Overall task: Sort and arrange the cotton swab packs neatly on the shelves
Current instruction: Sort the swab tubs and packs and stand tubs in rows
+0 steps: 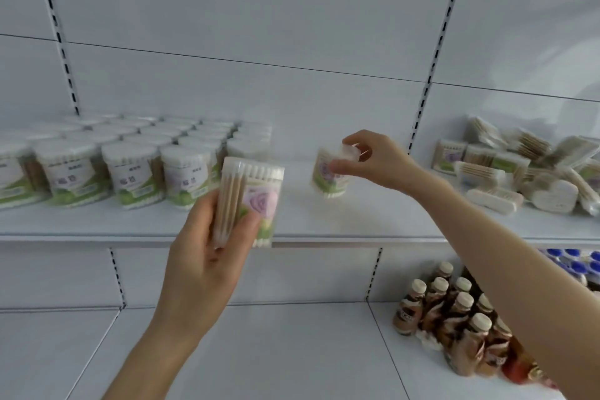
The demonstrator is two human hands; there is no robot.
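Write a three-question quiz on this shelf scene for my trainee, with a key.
1. True or false: the left hand holds a pack and the right hand holds a second pack.
2. Which end of the upper shelf carries the untidy pile? A: left. B: right. C: neither.
3. Fill in: on the lower shelf stand brown ___.

Key
1. True.
2. B.
3. bottles.
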